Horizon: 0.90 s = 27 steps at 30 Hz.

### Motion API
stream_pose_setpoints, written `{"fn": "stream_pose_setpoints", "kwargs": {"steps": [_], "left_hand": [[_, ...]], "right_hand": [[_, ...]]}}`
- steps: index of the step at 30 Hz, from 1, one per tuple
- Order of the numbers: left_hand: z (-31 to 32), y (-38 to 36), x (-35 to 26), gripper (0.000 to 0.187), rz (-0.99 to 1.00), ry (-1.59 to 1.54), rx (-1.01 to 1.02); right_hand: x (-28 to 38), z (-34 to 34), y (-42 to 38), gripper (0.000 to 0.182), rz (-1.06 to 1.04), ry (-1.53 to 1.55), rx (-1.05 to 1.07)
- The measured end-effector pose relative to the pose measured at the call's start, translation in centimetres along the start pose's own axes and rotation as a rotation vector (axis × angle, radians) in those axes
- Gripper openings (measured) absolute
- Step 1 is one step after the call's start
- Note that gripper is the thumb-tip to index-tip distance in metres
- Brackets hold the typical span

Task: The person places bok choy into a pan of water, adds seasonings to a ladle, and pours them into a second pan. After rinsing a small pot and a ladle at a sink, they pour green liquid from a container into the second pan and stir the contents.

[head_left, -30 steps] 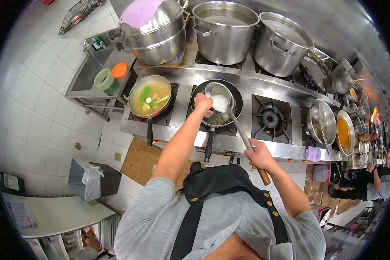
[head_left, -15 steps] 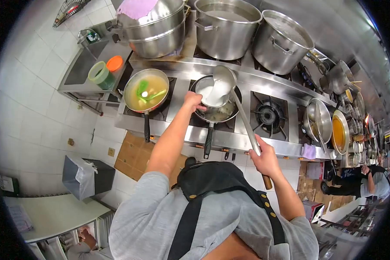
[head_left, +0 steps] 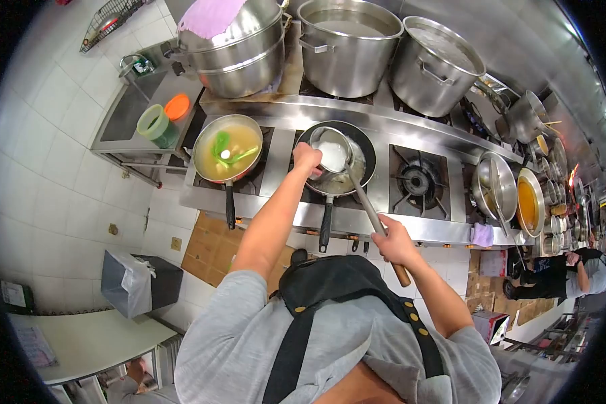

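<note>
Where right fingers [head_left: 382, 241] curl, the ladle handle [head_left: 366, 203] passes through.

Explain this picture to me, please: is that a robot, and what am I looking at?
There is no robot here, just a person with two bare hands. The picture comes from a camera worn on their head, looking forward and down; its edges look curved. The left hand holds a small metal container with something white in it, over a dark pan on the stove. The right hand holds a long-handled ladle, its far end at the container; the overlap makes its scoop hard to make out. To the left, another pan holds cloudy liquid with greens; to the right is a bare burner. Two tall steel pots stand behind.
</note>
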<state>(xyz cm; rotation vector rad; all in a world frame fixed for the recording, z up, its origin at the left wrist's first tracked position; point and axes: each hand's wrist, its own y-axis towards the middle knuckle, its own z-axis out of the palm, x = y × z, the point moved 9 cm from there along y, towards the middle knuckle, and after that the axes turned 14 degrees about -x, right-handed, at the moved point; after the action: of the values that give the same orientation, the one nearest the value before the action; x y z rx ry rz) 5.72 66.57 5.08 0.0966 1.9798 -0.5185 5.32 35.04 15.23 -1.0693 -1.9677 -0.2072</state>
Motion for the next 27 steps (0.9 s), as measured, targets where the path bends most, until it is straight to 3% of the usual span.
{"fn": "stream_pose_setpoints", "kwargs": {"steps": [1, 3, 4, 9, 14, 16, 17, 23, 25, 26, 27], "left_hand": [[-0.1, 0.3, 0.1, 0.03, 0.005, 0.003, -0.003], [-0.7, 0.3, -0.4, 0.029, 0.058, 0.004, 0.012], [-0.9, 0.4, -0.3, 0.028, 0.037, 0.037, 0.009], [-1.1, 1.2, -1.6, 0.026, 0.114, 0.071, 0.091], [-1.8, 1.0, -2.6, 0.029, 0.103, 0.14, 0.13], [-0.2, 2.9, -0.9, 0.026, 0.054, -0.175, 0.199], [0.0, 2.6, -0.9, 0.026, 0.059, -0.178, 0.199], [1.0, 0.8, 1.4, 0.02, -0.017, -0.374, -0.022], [0.8, -0.5, 0.9, 0.018, 0.02, -0.317, -0.031], [0.9, -0.8, 0.7, 0.016, 0.06, -0.254, -0.032], [1.1, -1.0, 0.6, 0.016, 0.065, -0.263, -0.029]], "right_hand": [[-1.3, 0.4, -0.2, 0.051, -0.003, 0.005, -0.001], [-0.2, -1.0, -0.9, 0.059, -0.329, -0.297, -0.214], [-0.4, -1.5, -0.9, 0.059, -0.35, -0.271, -0.222], [0.3, -3.2, -0.9, 0.056, -0.374, -0.151, -0.28], [0.8, -3.1, -0.4, 0.057, -0.432, -0.249, -0.262], [0.9, -2.4, 0.2, 0.058, -0.453, -0.306, -0.233], [0.5, -1.4, 0.8, 0.058, -0.413, -0.374, -0.189], [2.1, -0.4, 1.9, 0.051, -0.408, -0.319, -0.177], [0.7, 0.4, 1.8, 0.04, 0.269, 0.453, 0.164], [-0.1, 0.5, 1.9, 0.033, 0.401, 0.596, 0.177], [-0.5, 0.2, 2.3, 0.033, 0.395, 0.592, 0.17]]}}
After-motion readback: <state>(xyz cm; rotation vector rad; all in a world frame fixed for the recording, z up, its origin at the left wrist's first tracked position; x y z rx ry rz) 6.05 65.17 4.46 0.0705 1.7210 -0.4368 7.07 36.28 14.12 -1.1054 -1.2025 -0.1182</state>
